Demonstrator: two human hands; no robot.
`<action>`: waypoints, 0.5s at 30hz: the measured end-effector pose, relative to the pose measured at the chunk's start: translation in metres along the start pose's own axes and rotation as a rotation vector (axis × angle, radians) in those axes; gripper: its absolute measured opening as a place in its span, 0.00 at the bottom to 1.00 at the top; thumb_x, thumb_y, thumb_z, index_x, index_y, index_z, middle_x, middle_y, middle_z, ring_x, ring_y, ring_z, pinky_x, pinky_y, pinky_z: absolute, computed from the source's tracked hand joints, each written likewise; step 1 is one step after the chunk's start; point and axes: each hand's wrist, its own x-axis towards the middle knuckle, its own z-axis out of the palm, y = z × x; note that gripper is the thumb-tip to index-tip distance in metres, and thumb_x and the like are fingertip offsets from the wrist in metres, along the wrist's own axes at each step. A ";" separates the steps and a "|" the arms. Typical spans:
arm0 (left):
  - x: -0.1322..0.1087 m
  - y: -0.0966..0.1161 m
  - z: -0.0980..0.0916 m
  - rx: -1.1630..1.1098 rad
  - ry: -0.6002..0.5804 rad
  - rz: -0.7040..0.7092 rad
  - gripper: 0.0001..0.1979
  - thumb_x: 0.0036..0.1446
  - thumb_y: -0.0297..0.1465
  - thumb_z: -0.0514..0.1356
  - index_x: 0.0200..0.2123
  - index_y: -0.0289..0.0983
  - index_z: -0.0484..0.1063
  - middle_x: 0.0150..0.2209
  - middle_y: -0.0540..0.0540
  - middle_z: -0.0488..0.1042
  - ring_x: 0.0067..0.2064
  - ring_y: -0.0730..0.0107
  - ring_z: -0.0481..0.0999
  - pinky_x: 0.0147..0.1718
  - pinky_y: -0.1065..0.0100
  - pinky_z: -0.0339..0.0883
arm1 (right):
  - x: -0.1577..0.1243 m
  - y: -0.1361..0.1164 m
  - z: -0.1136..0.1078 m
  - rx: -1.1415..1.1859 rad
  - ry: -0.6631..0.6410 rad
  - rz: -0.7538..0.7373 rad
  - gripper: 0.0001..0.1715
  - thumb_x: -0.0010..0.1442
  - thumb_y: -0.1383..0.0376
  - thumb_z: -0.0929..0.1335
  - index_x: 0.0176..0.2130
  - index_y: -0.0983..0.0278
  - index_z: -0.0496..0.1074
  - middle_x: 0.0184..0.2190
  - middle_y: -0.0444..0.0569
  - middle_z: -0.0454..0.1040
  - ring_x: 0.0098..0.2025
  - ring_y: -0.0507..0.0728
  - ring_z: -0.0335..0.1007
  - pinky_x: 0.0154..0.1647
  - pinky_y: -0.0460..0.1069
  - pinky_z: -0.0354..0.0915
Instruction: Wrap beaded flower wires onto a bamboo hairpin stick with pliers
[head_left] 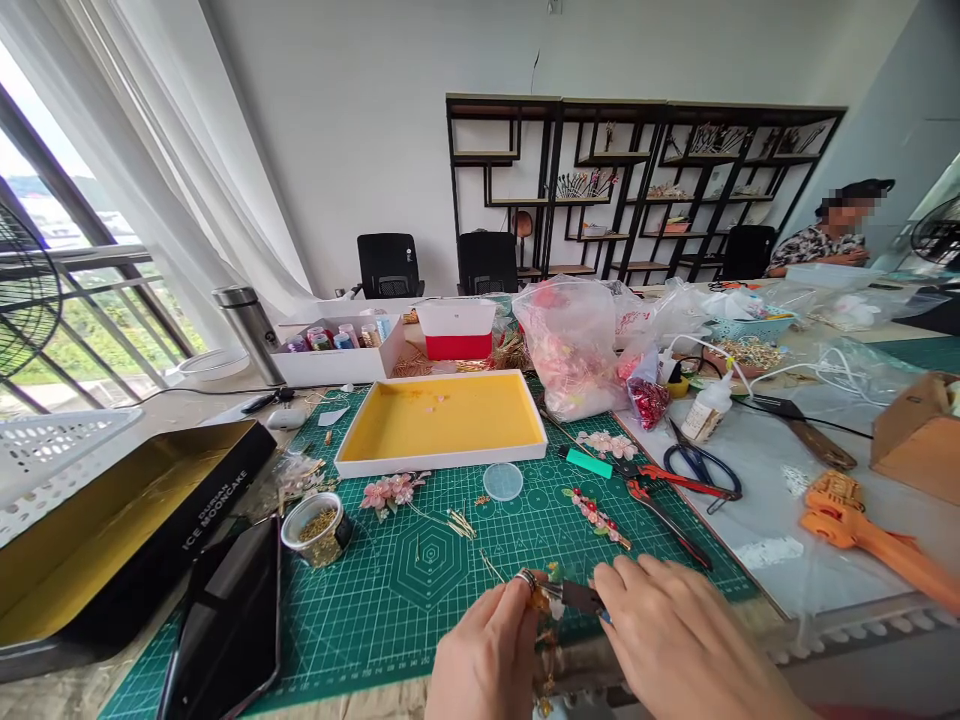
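Note:
At the mat's front edge, my left hand pinches a small wire ornament with yellow, white and green bits. Gold strands dangle from it below my fingers. My right hand is closed around pliers, whose dark jaws reach the ornament beside my left fingertips; the handles are mostly hidden in my palm. Just beyond lie a red-beaded flower strip and several gold pins. A pink flower piece rests farther left, near a tub of gold beads.
A green cutting mat covers the work area, with a yellow-lined tray behind. Red-handled pliers, scissors, a glue bottle and an orange glue gun lie right. A black box stands left. Another person sits far right.

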 end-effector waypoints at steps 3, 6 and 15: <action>0.002 0.001 -0.006 -0.064 -0.110 -0.037 0.14 0.65 0.31 0.46 0.32 0.41 0.69 0.28 0.48 0.74 0.26 0.71 0.72 0.26 0.74 0.60 | 0.005 0.002 -0.009 -0.035 0.000 -0.041 0.14 0.49 0.79 0.59 0.28 0.61 0.64 0.22 0.47 0.68 0.24 0.59 0.66 0.28 0.53 0.59; 0.007 0.007 -0.018 -0.150 -0.239 -0.085 0.14 0.64 0.33 0.45 0.26 0.39 0.62 0.23 0.50 0.69 0.23 0.74 0.64 0.24 0.74 0.53 | 0.011 0.006 -0.020 -0.072 -0.030 -0.110 0.14 0.45 0.79 0.60 0.26 0.60 0.63 0.22 0.47 0.65 0.25 0.61 0.64 0.26 0.54 0.57; 0.020 0.021 -0.040 -0.380 -0.446 -0.251 0.14 0.60 0.36 0.47 0.22 0.39 0.56 0.17 0.55 0.60 0.17 0.78 0.57 0.18 0.75 0.47 | 0.016 0.012 -0.023 -0.075 0.021 -0.221 0.12 0.42 0.77 0.62 0.25 0.61 0.66 0.21 0.50 0.63 0.24 0.63 0.57 0.25 0.56 0.51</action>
